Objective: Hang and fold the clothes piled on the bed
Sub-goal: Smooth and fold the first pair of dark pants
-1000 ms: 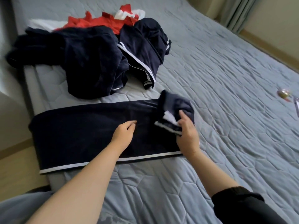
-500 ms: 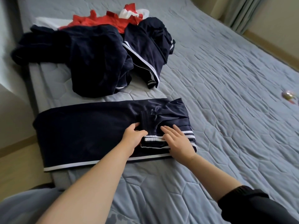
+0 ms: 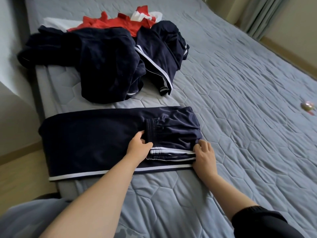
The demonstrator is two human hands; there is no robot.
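The quilted grey bed [image 3: 240,83] runs wide and open past my right hand [image 3: 205,155]; its edge drops off left of my left hand [image 3: 139,148]. Beyond both slumps the clothes pile [image 3: 106,62]. The smooth, white-striped navy trousers [image 3: 85,143] lie flat under my hands. My left pinches their ribbed band [image 3: 151,131], and my right's fingers curl on the folded end.

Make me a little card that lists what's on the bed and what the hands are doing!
pants: navy pants, flat, right end folded over
left hand: pinches the ribbed band of the fold
right hand: fingers bent on the folded edge
pile: dark clothes, unfolded, red garment behind
bed: grey quilt
extra: small pink thing, far right
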